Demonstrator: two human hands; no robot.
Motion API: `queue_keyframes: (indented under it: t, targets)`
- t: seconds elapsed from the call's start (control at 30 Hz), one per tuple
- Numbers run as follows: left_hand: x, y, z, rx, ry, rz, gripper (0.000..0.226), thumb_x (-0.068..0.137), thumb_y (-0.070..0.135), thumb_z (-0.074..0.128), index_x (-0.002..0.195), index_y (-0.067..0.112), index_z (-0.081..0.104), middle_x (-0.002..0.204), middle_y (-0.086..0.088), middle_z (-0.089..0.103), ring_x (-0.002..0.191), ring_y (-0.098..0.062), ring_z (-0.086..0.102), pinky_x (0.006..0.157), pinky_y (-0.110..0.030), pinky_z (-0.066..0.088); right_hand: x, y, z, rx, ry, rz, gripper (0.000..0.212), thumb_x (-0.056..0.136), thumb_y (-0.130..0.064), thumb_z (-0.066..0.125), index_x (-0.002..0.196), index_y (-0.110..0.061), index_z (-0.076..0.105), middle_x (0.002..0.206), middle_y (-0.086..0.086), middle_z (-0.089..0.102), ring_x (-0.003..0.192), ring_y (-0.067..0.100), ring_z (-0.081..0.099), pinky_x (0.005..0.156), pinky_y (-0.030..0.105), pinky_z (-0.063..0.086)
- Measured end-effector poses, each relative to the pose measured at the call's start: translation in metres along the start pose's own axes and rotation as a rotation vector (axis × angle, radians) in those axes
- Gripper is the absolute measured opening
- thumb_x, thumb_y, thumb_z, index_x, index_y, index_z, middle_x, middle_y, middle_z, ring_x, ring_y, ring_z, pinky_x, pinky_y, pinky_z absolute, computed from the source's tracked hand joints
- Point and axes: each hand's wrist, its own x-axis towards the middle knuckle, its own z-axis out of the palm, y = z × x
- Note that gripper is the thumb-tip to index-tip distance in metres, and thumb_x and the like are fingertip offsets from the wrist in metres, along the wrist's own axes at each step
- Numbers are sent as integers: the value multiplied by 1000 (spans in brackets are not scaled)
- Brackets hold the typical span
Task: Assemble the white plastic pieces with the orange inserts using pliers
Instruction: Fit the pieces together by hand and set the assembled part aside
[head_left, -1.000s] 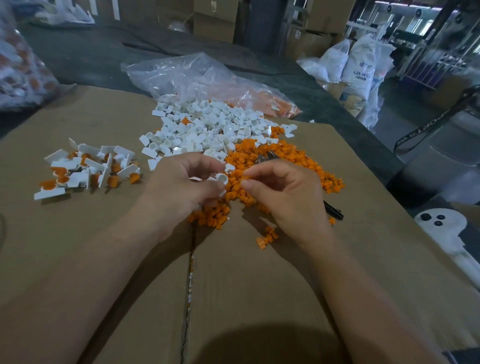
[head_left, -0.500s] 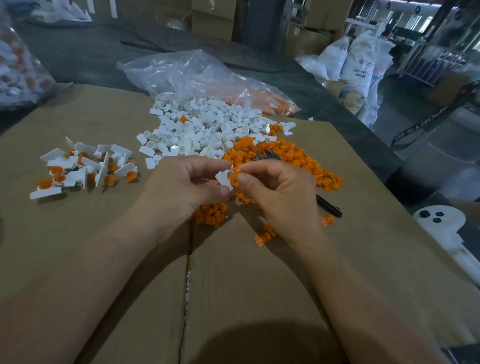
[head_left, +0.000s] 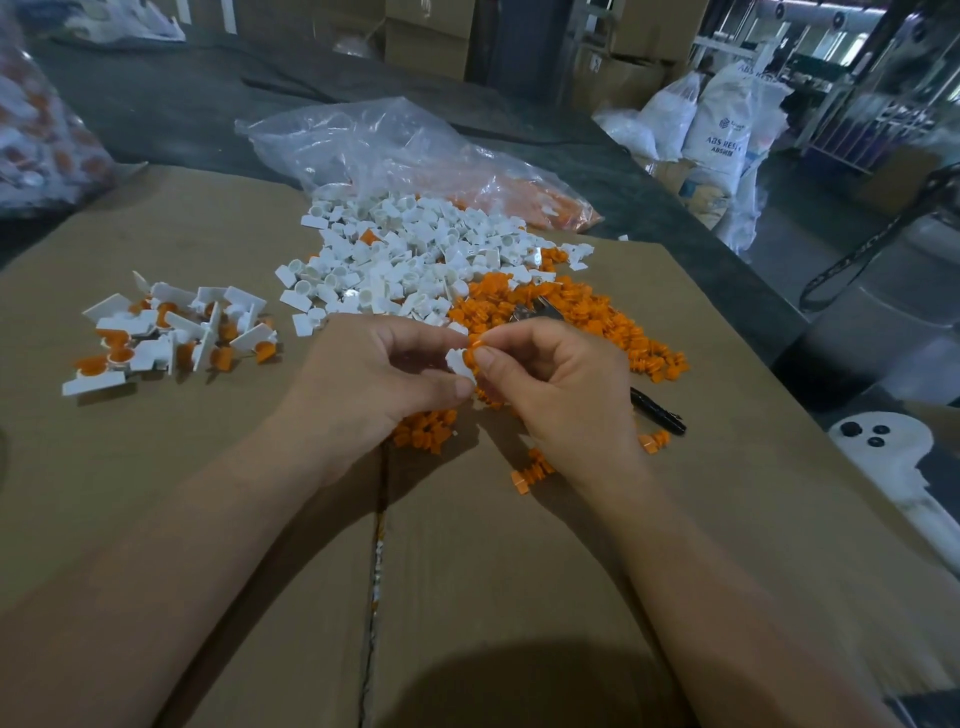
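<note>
My left hand (head_left: 374, 379) pinches a small white plastic piece (head_left: 460, 362) between thumb and fingers. My right hand (head_left: 566, 384) pinches an orange insert (head_left: 475, 347) and holds it against that white piece. Behind the hands lie a heap of loose white pieces (head_left: 415, 254) and a heap of orange inserts (head_left: 582, 317). The pliers (head_left: 655, 412) lie on the cardboard under my right hand, with a black handle showing at the right and metal jaws (head_left: 530, 310) among the orange inserts. A group of joined white-and-orange pieces (head_left: 171, 338) sits at the left.
Everything rests on a flat cardboard sheet (head_left: 519, 571) with a seam down the middle. A clear plastic bag (head_left: 415, 156) lies behind the heaps. Another bag of parts (head_left: 47, 135) is at the far left. A white object with black knobs (head_left: 878, 447) stands off the right edge.
My hands have come together and lifted slightly. The orange insert in my right hand now meets the white piece held in my left.
</note>
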Motion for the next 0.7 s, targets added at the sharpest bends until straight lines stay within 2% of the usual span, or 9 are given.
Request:
queue_keyframes:
  t: [0.1,0.3,0.4,0.5,0.53,0.6,0.7]
  targets:
    - [-1,0,0,-6,5,9,34,68,-1,74,82,29,68,63,14,69,59,2,65,57,-6,47,0,-1,-1,-9,-40,26,24,83,-12,67,77,-34,61,74,-8,66,69,12,66,66,35,57]
    - [-1,-2,2,21,3,40,32,68,2,75,86,28,69,78,-2,70,66,-3,65,61,-8,49,-1,-3,-3,-49,-47,24,20,83,-11,66,74,-28,61,70,-3,66,65,14,65,62,36,56]
    - [-1,-3,1,2,-4,48,32,67,1,75,86,26,70,72,2,71,65,0,65,60,-7,48,-2,-5,-2,-80,-55,-2,16,83,-11,66,75,-24,61,69,-1,66,64,16,65,61,37,55]
    - [-2,-4,0,91,-34,64,34,68,3,76,84,32,68,68,11,71,63,2,64,60,-6,47,-2,-5,-3,-105,-117,12,13,83,-11,66,75,-21,63,67,-3,65,64,14,64,61,35,55]
    - [-3,-4,0,104,-37,64,34,68,4,76,84,34,68,71,11,71,65,1,65,61,-7,48,-2,-5,-4,-98,-134,20,16,83,-10,66,74,-22,62,65,-4,64,62,12,64,60,33,55]
    - [-2,-5,-2,46,-39,55,34,66,3,75,84,31,69,81,-2,73,74,-10,68,67,-13,53,-2,-6,-6,-48,-151,31,19,83,-8,66,73,-23,61,62,-5,64,58,7,63,57,27,55]
    - [-2,-3,-2,-14,-66,55,33,64,3,73,87,26,70,89,-14,72,82,-21,68,70,-17,55,-1,-6,-8,93,-169,84,16,82,-5,66,75,-18,63,61,-1,65,56,7,64,56,25,55]
